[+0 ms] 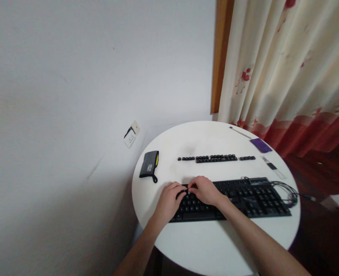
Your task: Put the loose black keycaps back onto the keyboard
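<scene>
A black computer keyboard (249, 197) lies on the white round table (198, 245). Over its left end is my left hand (171, 197), fingers curved and thumb bent in, gripping at the upper-left keys. My right hand (205, 189) rests on the keyboard just beside it, thumb and forefinger pinched together close to the left fingertips. Whatever sits in that pinch is too small to make out. Beyond the keyboard, loose black keycaps (216, 158) are laid out in rows. The keys under both palms are hidden.
At the table's left is a dark pouch (149, 165) with a loop. To the right lie a coiled cable (291, 195), a wire puller-like tool (272, 166), a purple cloth (260, 145) and a thin brush (239, 132). A wall socket (130, 138) and curtain (287, 76) stand behind.
</scene>
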The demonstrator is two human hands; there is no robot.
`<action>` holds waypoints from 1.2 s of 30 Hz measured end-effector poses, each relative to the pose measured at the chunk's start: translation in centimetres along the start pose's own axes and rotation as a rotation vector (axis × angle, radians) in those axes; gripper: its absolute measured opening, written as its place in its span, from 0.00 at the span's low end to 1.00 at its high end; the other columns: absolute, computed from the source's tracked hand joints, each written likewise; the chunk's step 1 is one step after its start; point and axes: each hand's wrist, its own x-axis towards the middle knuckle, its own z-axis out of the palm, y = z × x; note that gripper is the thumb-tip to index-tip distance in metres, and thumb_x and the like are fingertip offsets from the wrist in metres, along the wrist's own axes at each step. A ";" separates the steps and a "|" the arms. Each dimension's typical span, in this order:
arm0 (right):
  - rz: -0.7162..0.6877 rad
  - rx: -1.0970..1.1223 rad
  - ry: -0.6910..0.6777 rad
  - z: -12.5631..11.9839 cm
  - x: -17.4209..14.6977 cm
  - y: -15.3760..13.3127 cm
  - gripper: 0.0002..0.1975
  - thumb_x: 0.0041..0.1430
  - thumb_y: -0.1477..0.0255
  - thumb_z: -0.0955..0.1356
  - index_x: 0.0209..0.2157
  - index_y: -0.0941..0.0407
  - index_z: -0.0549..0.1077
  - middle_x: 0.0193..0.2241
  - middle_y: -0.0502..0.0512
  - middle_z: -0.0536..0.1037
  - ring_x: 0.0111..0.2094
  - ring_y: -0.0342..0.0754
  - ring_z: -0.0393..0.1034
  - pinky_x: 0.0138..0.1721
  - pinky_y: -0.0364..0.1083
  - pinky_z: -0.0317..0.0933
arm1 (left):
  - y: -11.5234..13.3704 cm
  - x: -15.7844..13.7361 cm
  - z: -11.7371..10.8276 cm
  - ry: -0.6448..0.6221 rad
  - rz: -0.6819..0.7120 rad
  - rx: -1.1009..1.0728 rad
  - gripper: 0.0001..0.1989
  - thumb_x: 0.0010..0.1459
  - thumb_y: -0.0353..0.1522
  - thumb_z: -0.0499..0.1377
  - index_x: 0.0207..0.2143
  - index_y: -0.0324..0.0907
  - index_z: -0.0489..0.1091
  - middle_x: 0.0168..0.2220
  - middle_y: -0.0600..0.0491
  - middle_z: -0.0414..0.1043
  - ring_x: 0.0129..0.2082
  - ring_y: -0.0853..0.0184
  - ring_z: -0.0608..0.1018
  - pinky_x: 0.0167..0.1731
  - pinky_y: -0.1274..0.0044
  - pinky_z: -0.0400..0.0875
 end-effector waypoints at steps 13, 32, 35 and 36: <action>0.031 -0.006 0.027 0.5 -0.1 -0.1 0.07 0.57 0.72 0.68 0.33 0.53 0.80 0.32 0.53 0.81 0.36 0.48 0.73 0.38 0.43 0.58 | 0.3 -0.2 -0.2 0.000 0.043 0.067 0.11 0.63 0.31 0.56 0.42 0.48 0.78 0.37 0.52 0.74 0.40 0.62 0.73 0.43 0.68 0.66; -0.106 -0.119 -0.046 0.2 -0.3 -0.5 0.10 0.61 0.69 0.67 0.40 0.55 0.80 0.37 0.58 0.79 0.42 0.51 0.71 0.45 0.44 0.58 | 0.1 -0.1 -0.1 0.012 0.007 -0.004 0.10 0.61 0.30 0.57 0.40 0.47 0.78 0.38 0.52 0.75 0.40 0.62 0.74 0.44 0.68 0.67; -0.097 -0.113 -0.023 0.1 -0.3 -0.7 0.09 0.61 0.70 0.66 0.39 0.56 0.79 0.36 0.57 0.80 0.41 0.51 0.72 0.43 0.44 0.58 | 0.1 -0.1 0.0 0.016 0.009 -0.006 0.09 0.61 0.31 0.57 0.40 0.47 0.78 0.38 0.51 0.75 0.40 0.62 0.74 0.44 0.68 0.68; -0.087 -0.107 -0.015 0.0 -0.3 -0.8 0.09 0.61 0.71 0.66 0.38 0.56 0.79 0.36 0.58 0.80 0.40 0.51 0.72 0.42 0.44 0.58 | 0.0 -0.1 0.1 0.019 0.010 -0.006 0.09 0.62 0.31 0.57 0.40 0.47 0.78 0.38 0.51 0.75 0.40 0.62 0.74 0.44 0.68 0.68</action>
